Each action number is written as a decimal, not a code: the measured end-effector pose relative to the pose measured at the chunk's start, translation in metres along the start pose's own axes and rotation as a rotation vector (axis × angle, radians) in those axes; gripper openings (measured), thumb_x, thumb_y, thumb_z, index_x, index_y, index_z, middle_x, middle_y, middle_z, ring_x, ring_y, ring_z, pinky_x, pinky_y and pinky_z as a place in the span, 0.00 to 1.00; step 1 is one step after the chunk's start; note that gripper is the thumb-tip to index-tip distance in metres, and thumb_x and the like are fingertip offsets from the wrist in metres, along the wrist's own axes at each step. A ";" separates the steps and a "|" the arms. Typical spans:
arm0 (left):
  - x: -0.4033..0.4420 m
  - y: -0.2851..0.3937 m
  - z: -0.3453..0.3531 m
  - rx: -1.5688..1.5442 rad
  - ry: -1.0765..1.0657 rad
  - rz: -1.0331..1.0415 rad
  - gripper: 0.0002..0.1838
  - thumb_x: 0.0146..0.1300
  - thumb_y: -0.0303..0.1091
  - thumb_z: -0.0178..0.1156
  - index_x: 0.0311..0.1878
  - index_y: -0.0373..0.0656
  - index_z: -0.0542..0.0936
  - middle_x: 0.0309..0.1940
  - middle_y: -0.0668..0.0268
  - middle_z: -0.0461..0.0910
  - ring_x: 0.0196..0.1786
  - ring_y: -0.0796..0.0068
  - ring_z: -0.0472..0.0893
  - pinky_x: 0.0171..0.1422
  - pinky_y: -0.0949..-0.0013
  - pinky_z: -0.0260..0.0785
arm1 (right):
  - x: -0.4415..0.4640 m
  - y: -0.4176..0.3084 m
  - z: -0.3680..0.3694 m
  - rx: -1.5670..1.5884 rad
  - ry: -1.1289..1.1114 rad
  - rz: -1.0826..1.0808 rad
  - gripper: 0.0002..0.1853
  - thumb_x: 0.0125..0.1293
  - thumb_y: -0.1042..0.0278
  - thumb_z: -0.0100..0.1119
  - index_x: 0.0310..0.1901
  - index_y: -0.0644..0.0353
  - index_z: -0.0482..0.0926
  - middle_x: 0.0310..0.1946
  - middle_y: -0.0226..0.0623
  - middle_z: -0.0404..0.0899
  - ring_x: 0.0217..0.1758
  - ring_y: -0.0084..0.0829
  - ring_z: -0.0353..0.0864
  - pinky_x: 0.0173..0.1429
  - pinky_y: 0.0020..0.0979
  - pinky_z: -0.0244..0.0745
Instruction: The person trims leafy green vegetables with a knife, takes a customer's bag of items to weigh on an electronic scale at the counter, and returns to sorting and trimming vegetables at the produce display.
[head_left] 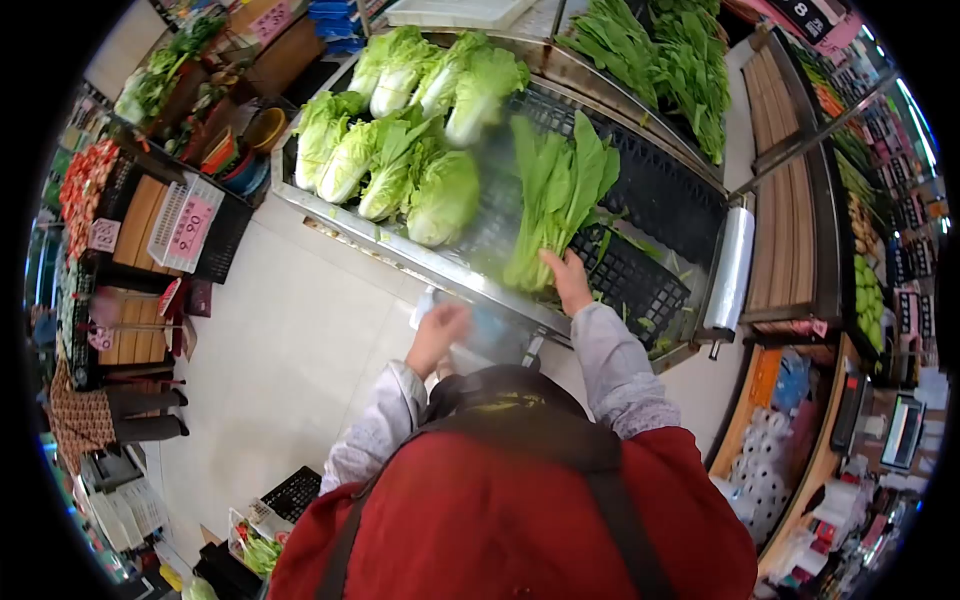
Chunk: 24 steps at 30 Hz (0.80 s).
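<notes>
My right hand point(570, 280) is closed around the lower stems of a bunch of leafy greens point(550, 195). Its long green leaves point away from me over the display cart point(420, 258). To the left, my left hand point(437, 335) is by the cart's near edge, with its fingers smeared by motion. Something pale and translucent, blurred, shows beside that hand; I cannot tell whether the hand holds it. Several napa cabbages point(440, 200) lie in the left half of the cart, left of the greens.
A roll of clear film point(735, 262) is mounted at the cart's right end. Black plastic crates point(655, 215) line the cart's right half, with loose leaf scraps. More leafy greens point(690, 75) lie beyond. A white basket point(187, 225) with a price sign stands left; a person point(100, 415) stands farther left.
</notes>
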<state>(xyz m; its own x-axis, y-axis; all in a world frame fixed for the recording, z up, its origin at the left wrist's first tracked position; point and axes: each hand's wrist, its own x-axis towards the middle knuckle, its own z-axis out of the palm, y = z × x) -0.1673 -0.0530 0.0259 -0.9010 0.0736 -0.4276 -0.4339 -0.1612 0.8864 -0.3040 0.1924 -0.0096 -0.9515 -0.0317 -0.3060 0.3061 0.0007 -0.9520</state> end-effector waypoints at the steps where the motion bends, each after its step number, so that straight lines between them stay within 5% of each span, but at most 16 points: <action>1: 0.010 0.010 -0.003 0.018 -0.029 0.003 0.17 0.67 0.40 0.57 0.51 0.37 0.75 0.41 0.66 0.81 0.39 0.76 0.81 0.46 0.73 0.73 | 0.001 0.003 -0.009 0.043 -0.013 0.028 0.23 0.64 0.59 0.58 0.56 0.65 0.71 0.51 0.38 0.76 0.52 0.31 0.75 0.56 0.31 0.69; 4: 0.035 0.042 0.005 -0.062 -0.190 -0.051 0.24 0.68 0.44 0.55 0.61 0.37 0.69 0.51 0.61 0.76 0.48 0.73 0.78 0.50 0.70 0.73 | -0.015 0.000 -0.027 0.263 -0.099 0.099 0.26 0.65 0.55 0.55 0.58 0.64 0.72 0.59 0.43 0.71 0.62 0.37 0.68 0.65 0.35 0.62; 7: 0.061 0.059 0.028 -0.114 -0.436 -0.153 0.31 0.68 0.47 0.54 0.68 0.41 0.60 0.57 0.61 0.71 0.54 0.70 0.74 0.53 0.63 0.72 | -0.045 -0.029 -0.014 0.448 -0.130 0.156 0.20 0.67 0.60 0.53 0.56 0.63 0.73 0.53 0.39 0.76 0.55 0.30 0.74 0.59 0.32 0.68; 11: 0.072 0.068 0.058 -0.379 -0.595 -0.187 0.29 0.67 0.43 0.56 0.68 0.46 0.61 0.54 0.65 0.73 0.54 0.71 0.74 0.53 0.57 0.72 | -0.053 -0.018 -0.006 0.417 -0.200 0.097 0.20 0.67 0.59 0.53 0.53 0.65 0.74 0.49 0.40 0.78 0.51 0.31 0.77 0.56 0.31 0.70; 13: 0.075 0.070 0.065 -0.254 -0.535 -0.218 0.26 0.65 0.39 0.58 0.65 0.49 0.64 0.53 0.68 0.73 0.56 0.71 0.73 0.51 0.51 0.72 | -0.054 -0.024 -0.006 -0.118 -0.135 0.083 0.23 0.67 0.56 0.54 0.56 0.65 0.71 0.49 0.35 0.77 0.50 0.24 0.75 0.56 0.28 0.69; 15: 0.076 0.067 0.067 -0.279 -0.485 -0.256 0.24 0.62 0.35 0.59 0.62 0.46 0.67 0.51 0.67 0.75 0.52 0.73 0.75 0.50 0.57 0.74 | -0.060 -0.036 -0.008 -0.176 -0.079 0.030 0.19 0.66 0.58 0.58 0.50 0.66 0.75 0.41 0.32 0.78 0.41 0.19 0.75 0.48 0.24 0.72; 18: 0.079 0.060 0.070 -0.347 -0.454 -0.237 0.23 0.62 0.31 0.59 0.60 0.41 0.68 0.45 0.66 0.77 0.41 0.76 0.78 0.45 0.71 0.73 | -0.081 -0.076 -0.002 -0.629 0.355 -0.513 0.08 0.60 0.70 0.63 0.37 0.65 0.79 0.28 0.31 0.77 0.27 0.24 0.76 0.32 0.25 0.72; 22: 0.085 0.052 0.073 -0.263 -0.457 -0.187 0.23 0.61 0.29 0.59 0.59 0.41 0.69 0.45 0.66 0.77 0.42 0.77 0.78 0.44 0.70 0.73 | -0.081 -0.110 0.007 -1.076 0.153 -0.915 0.05 0.56 0.71 0.59 0.34 0.60 0.79 0.29 0.38 0.76 0.30 0.38 0.77 0.34 0.32 0.74; 24: 0.086 0.051 0.078 -0.200 -0.441 -0.105 0.23 0.59 0.28 0.59 0.58 0.41 0.69 0.44 0.66 0.77 0.42 0.77 0.78 0.44 0.70 0.73 | -0.074 -0.105 0.009 -1.160 0.134 -0.880 0.04 0.55 0.70 0.57 0.31 0.58 0.78 0.28 0.37 0.75 0.31 0.38 0.77 0.34 0.34 0.74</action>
<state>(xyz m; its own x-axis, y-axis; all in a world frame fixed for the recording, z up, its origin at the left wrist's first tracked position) -0.2672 0.0224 0.0477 -0.7869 0.5020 -0.3589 -0.5521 -0.3129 0.7728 -0.2660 0.1854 0.1131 -0.8301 -0.3558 0.4294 -0.4974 0.8205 -0.2817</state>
